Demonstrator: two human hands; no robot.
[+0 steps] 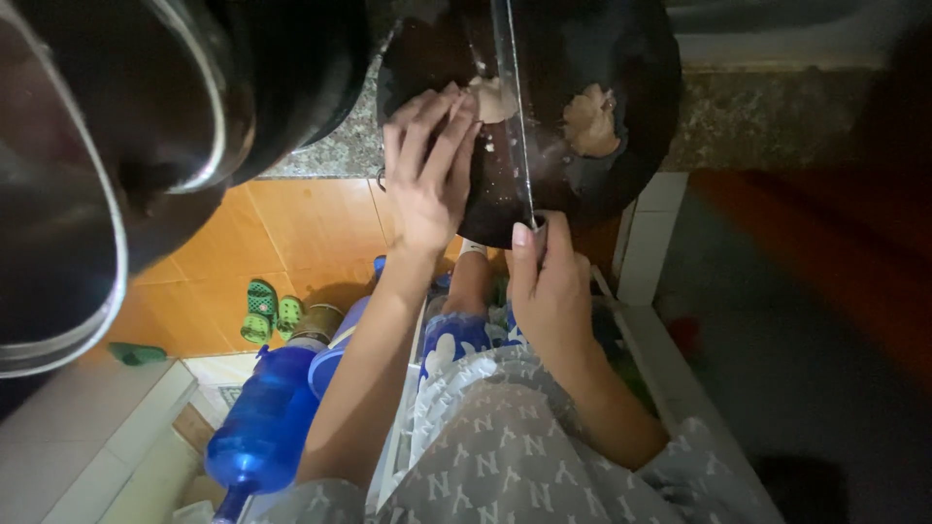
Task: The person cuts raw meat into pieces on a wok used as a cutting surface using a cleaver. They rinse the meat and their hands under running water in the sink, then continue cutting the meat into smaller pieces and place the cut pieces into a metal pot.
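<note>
Head view: I saw my left hand (pixel 427 165) pressing flat on a dough piece (pixel 492 97) in the dark pan (pixel 621 58) — my right hand (pixel 549 281) pinched the knife (pixel 515 107). A big steel pot (pixel 116 146) crowded the left; the pan overhung the counter edge (pixel 777 116) — open floor lay below.

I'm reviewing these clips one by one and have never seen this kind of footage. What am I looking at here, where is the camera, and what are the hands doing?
There is no machine here: a person works with two bare hands, and a single camera worn on the head looks straight down past the patterned grey clothing. The left hand lies flat on a pale lump of food in a dark round pan on a speckled stone counter. The right hand grips the lower end of a long thin metal tool that runs across the pan; a second lump lies beside it. Large dark pots fill the upper left. Below are an orange tiled floor, green sandals and a blue water bottle.
</note>
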